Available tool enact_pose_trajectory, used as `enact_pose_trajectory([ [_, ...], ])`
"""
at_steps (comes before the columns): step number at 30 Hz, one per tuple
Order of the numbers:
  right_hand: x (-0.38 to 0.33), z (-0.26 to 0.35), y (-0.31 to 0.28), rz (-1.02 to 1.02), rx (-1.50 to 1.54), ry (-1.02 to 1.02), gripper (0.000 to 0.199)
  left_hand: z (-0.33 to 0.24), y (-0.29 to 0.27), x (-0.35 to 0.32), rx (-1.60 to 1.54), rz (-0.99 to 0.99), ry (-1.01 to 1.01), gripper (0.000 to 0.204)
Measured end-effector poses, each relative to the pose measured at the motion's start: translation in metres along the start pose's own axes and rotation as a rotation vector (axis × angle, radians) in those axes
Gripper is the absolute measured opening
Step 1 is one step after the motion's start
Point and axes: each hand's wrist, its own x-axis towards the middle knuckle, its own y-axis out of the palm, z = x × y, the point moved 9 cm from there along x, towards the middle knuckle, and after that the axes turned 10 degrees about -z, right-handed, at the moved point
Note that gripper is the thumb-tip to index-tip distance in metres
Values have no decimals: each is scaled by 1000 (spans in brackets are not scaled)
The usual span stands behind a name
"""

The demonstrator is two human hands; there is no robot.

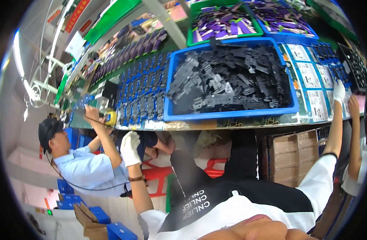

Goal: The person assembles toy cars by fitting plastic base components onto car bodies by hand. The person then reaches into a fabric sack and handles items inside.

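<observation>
Head view, looking down over a work surface (247,121). The left hand (130,148), in a white glove, rests against the near edge of the surface with its fingers curled loosely and nothing in its grasp. The right hand (338,91), also in a white glove, reaches up to the far right of the surface and lies on a row of white printed sheets (311,86); whether it grips anything cannot be told. Between the two hands stands a blue bin (231,115) filled with flat black plastic parts (231,80). Left of the bin lie trays of dark parts (141,94). Behind it sit a green bin (225,36) and another blue bin (289,37), both holding purple pieces. A co-worker (85,166) in a light blue shirt works at the left.
</observation>
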Motion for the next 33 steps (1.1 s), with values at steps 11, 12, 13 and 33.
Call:
enact_pose_trajectory([
  [11,-208,339,-259,511,992,-105,12,-24,283,-202,-559,829,-353,71],
  [12,-227,363,-275,531,1018,-215,11,-22,302,-219,-706,880,-404,84],
  [13,-248,388,-289,541,1020,-333,11,-21,312,-227,-737,865,-410,93],
  [33,-212,624,-206,1,605,-927,22,24,183,-167,-1192,325,-863,43],
])
